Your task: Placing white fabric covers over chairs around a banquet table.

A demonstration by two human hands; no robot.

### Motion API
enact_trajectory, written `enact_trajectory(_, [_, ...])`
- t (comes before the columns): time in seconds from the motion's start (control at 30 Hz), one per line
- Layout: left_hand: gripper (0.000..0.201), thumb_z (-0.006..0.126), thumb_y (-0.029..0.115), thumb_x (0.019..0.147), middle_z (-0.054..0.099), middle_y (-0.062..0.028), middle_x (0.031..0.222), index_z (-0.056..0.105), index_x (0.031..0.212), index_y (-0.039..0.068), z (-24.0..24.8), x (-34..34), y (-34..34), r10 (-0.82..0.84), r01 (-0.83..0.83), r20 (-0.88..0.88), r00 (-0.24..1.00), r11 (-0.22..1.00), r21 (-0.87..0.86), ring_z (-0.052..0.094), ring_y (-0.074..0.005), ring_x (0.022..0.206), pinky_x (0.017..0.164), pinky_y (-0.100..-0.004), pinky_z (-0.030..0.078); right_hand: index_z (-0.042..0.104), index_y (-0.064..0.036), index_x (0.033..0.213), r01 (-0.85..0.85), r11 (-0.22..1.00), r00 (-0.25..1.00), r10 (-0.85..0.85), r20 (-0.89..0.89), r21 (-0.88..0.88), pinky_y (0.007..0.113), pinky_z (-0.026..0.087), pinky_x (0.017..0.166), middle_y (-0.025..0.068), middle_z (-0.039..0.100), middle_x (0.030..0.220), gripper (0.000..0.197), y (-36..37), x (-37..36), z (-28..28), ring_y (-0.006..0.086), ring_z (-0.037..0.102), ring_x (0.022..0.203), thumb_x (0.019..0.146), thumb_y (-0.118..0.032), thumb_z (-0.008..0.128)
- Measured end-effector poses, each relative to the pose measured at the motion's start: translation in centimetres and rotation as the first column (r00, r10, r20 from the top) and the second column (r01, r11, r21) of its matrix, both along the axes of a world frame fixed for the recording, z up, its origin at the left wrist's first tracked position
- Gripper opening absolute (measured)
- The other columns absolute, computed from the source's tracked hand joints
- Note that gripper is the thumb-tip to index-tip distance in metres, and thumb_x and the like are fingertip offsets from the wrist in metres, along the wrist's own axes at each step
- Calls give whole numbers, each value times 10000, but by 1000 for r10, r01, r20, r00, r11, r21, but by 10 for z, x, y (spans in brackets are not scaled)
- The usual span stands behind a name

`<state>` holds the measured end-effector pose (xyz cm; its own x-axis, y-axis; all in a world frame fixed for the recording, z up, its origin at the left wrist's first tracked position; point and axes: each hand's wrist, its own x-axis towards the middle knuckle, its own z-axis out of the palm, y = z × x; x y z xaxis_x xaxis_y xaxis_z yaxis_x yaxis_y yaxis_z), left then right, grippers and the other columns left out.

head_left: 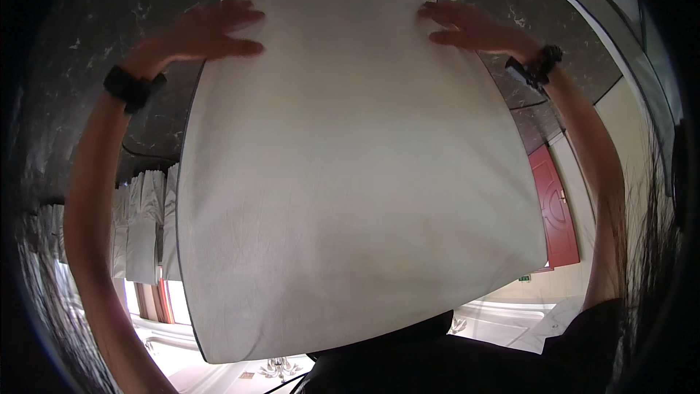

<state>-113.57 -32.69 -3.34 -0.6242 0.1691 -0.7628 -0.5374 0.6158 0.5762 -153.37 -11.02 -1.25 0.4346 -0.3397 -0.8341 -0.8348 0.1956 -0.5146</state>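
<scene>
A large white cloth (350,175) fills the middle of the view, spread over a dark marbled surface (109,22). My left hand (208,33) lies flat on the cloth's left edge near the top, fingers stretched out. My right hand (470,29) rests the same way on the right edge, fingers extended toward the middle. Neither hand visibly closes around the fabric. Each wrist carries a black band, the left one (131,87) and the right one (536,66). My forearms run down both sides of the cloth.
The room behind appears upside down: white curtains (142,226) at left, a red door (558,208) at right, a chandelier (281,368) at the bottom. My dark clothing (408,365) fills the lower middle, and strands of hair hang at both rims.
</scene>
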Motion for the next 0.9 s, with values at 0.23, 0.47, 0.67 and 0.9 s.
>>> enact_trajectory(0.23, [818,594,634,854,463,-206,1454,438,1448,95,61,-39,-13,68,-75,43,997,982,173,457,-363,1339,1122,-429,370,494,-124,1428,206,921,910,-304,281,329,434,323,1136,122,459,1488,649,-83,60,71,304,398,1393,864,-353,720])
enact_trajectory(0.47, [948,691,675,765,320,-188,1549,390,1489,142,85,-33,3,-104,146,-132,986,920,364,248,-349,1458,1174,-510,246,431,-135,1470,-102,995,948,103,300,-18,450,283,1155,124,433,1503,709,-24,34,54,298,329,1430,862,-371,710])
enact_trajectory(0.67, [577,582,476,933,576,-182,1291,531,1354,85,9,-15,-62,-117,67,-71,991,865,-497,460,-377,1301,1054,-517,370,468,-125,1425,184,956,983,-176,54,-227,392,440,1022,106,502,1422,534,-44,-26,-4,275,496,1282,926,-225,630])
enact_trajectory(0.9, [360,558,350,943,699,-140,1032,615,1157,65,3,-129,-42,483,-479,-88,871,876,61,661,-334,986,840,-448,515,559,-105,1211,515,800,856,-493,154,-307,338,519,755,48,622,1044,282,-126,-28,-41,193,617,906,949,-205,593])
